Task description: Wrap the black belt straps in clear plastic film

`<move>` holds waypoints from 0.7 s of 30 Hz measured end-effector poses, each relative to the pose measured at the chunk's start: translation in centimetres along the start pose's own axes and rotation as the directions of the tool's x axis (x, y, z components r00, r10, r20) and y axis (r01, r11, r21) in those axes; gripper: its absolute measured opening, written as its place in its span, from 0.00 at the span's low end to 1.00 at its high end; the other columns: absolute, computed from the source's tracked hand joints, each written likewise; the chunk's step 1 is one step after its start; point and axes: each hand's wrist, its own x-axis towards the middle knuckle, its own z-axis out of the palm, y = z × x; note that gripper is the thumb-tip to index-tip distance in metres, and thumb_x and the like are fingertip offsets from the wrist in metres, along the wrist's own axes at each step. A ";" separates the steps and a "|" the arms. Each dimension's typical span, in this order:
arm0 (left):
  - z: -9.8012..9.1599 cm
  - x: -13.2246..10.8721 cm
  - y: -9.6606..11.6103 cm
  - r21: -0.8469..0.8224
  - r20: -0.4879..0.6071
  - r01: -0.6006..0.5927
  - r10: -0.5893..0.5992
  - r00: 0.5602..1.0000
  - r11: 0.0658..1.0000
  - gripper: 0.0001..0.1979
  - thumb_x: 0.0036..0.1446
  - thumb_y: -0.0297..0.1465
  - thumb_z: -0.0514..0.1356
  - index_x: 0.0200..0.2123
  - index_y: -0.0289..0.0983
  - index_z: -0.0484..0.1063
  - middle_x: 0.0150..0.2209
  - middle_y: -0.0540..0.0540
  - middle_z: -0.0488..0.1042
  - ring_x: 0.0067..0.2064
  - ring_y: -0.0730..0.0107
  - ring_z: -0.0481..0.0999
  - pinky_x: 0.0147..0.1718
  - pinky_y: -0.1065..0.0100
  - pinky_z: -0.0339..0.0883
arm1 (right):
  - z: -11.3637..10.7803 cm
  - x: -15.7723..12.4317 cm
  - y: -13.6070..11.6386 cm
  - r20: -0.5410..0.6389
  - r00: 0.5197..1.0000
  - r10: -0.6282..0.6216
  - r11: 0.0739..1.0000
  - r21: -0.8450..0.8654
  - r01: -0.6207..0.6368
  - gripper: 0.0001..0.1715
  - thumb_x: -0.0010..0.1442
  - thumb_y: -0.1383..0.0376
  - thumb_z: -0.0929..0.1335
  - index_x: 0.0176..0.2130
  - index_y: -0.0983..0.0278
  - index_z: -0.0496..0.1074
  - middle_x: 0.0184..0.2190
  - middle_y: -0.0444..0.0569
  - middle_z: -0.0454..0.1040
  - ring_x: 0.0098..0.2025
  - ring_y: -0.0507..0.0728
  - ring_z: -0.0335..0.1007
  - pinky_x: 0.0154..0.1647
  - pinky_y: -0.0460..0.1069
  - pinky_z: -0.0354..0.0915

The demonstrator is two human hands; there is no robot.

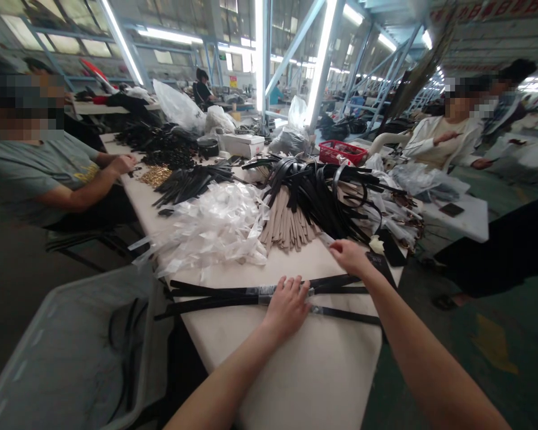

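Observation:
My left hand (287,306) presses down on a bundle of long black leather straps (215,297) lying across the near end of the white table (305,376). Clear plastic bands (262,294) wrap the bundle near that hand. My right hand (348,257) reaches to the far side of the bundle, its fingertips pinching what looks like a thin clear plastic strip (327,239). Beyond it lie a heap of black straps (323,200), a pile of beige strips (289,227) and a mound of clear plastic sleeves (213,230).
A grey plastic bin (67,352) stands below the table's left edge. A red basket (342,151) and a white box (242,145) sit farther along. Seated co-workers are on both sides: a grey-shirted person (36,167) at left, a white-sleeved person (443,143) at right.

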 end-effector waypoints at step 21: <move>-4.0 -1.5 -5.9 -0.313 -0.437 0.303 -0.419 0.796 0.900 0.10 0.61 0.27 0.56 0.46 0.40 0.71 0.43 0.41 0.76 0.48 0.55 0.73 0.53 0.53 0.65 | -5.3 -10.0 -4.5 0.025 0.999 0.027 0.794 0.607 -0.037 0.23 0.62 0.51 0.65 0.48 0.60 0.80 0.36 0.57 0.82 0.38 0.67 0.80 0.36 0.56 0.74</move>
